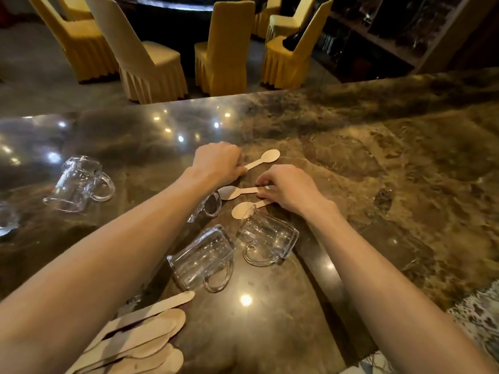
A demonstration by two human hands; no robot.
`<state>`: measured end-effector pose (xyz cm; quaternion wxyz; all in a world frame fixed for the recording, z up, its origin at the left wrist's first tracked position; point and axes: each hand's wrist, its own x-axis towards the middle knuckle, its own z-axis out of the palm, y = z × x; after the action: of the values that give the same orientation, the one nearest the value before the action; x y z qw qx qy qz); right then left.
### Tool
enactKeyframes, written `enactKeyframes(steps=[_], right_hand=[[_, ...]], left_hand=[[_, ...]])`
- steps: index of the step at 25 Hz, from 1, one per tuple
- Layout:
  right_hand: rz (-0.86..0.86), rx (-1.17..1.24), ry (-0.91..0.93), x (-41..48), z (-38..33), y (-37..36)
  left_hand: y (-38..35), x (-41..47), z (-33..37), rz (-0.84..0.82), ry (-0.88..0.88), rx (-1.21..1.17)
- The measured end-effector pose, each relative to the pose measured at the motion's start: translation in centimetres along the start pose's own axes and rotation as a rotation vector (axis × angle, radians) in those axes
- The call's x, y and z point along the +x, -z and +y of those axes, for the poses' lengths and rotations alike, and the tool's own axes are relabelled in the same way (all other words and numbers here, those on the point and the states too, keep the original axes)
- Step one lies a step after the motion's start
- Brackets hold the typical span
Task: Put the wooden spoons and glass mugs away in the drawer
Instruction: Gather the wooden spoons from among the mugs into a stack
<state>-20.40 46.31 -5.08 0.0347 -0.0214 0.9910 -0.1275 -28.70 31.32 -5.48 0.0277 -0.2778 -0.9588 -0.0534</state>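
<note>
Three wooden spoons lie on the marble counter (pixel 378 163). My left hand (pixel 217 163) pinches the handle of the far spoon (pixel 266 157). My right hand (pixel 287 188) pinches the handle of the middle spoon (pixel 233 192) and covers the handle end of the near spoon (pixel 243 209). Glass mugs lie on their sides: one (pixel 202 259) and another (pixel 268 238) just in front of my hands, a third (pixel 209 207) partly hidden under my left forearm, a fourth (pixel 79 183) at the left. A pile of several wooden spoons (pixel 145 338) lies at the near edge. No drawer is in view.
More glass (pixel 6 220) shows at the far left edge. Beyond the counter stand several chairs with yellow covers (pixel 226 49) around a dark table. Dark shelves (pixel 391 31) are at the back right. A patterned cloth (pixel 478 319) lies at the near right.
</note>
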Motion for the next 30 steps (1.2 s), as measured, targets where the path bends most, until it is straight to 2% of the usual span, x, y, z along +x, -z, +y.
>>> enactKeyframes(steps=[12,25,30], right_hand=[[0.049,-0.079,0.091,1.0,0.1,-0.8],[0.134,-0.129,0.099,-0.1,-0.1,-0.2],[0.195,-0.132,0.041,-0.7,0.5,0.9]], left_hand=[[-0.9,1.8,0.5,-0.053,-0.023,0.089],[0.1,1.1,0.4,-0.110,-0.016,-0.098],[1.0,0.9,0.0,-0.115,-0.041,-0.196]])
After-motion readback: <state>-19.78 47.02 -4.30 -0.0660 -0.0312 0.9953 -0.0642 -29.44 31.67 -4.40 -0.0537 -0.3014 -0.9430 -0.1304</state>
